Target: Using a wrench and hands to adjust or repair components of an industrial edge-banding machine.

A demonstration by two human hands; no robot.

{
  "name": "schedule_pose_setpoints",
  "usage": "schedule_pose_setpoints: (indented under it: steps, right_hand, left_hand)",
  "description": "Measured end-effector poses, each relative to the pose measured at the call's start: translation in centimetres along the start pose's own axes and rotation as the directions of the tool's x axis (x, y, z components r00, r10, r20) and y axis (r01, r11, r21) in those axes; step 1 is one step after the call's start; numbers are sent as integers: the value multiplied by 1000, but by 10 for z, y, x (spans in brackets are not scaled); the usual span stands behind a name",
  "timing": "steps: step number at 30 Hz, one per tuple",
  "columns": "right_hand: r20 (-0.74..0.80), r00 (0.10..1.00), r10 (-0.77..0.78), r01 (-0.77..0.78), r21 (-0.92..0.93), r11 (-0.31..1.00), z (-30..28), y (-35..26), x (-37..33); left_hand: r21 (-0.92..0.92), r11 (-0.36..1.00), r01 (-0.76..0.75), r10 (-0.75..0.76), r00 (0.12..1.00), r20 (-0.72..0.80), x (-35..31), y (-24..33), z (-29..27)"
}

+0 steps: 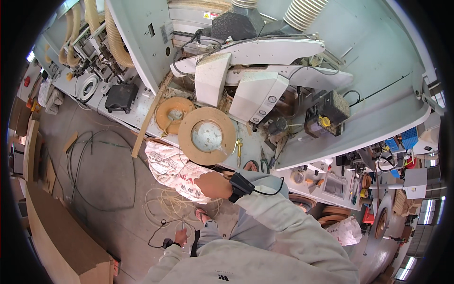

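My left hand (181, 237) is low in the view, closed around a slim metal tool (183, 222) that points up; its exact kind is too small to make out. My right hand (212, 186) reaches across in front of a white printed sack (168, 163) hanging below the bench edge. The right fingers are not distinct against the sack, so any grip is unclear. Above that hand, a wide tan roll of edge banding (187, 137) lies on the machine bench, overlapping a smaller tan roll (163, 116). A brass-coloured air gun (239, 150) lies right of the rolls.
A white-covered machine (257, 97) fills the back, with dusty parts around it. Pale hose (163, 203) coils on the floor by my sandalled foot (202, 216); dark cable (101, 208) loops farther left. Brown boards (61, 227) stand at left. A black case (121, 98) sits on the bench.
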State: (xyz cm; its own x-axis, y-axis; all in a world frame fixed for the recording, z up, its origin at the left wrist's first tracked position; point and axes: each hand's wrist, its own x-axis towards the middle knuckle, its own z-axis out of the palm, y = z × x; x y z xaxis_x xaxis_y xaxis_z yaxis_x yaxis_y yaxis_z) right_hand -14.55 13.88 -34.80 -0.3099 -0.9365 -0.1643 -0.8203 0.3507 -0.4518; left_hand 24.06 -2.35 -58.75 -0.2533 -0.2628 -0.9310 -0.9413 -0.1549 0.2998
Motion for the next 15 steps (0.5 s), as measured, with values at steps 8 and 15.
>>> schedule_pose_setpoints:
  steps: [8, 15]
  right_hand:
    - [-299, 947, 114, -96, 75, 993, -99, 164, 31]
    - [-912, 326, 249, -887, -205, 413, -270, 288, -19]
  left_hand:
    - [-107, 994, 20, -15, 999, 39, -14, -1, -6]
    - [-176, 983, 62, -59, 998, 24, -30, -16, -9]
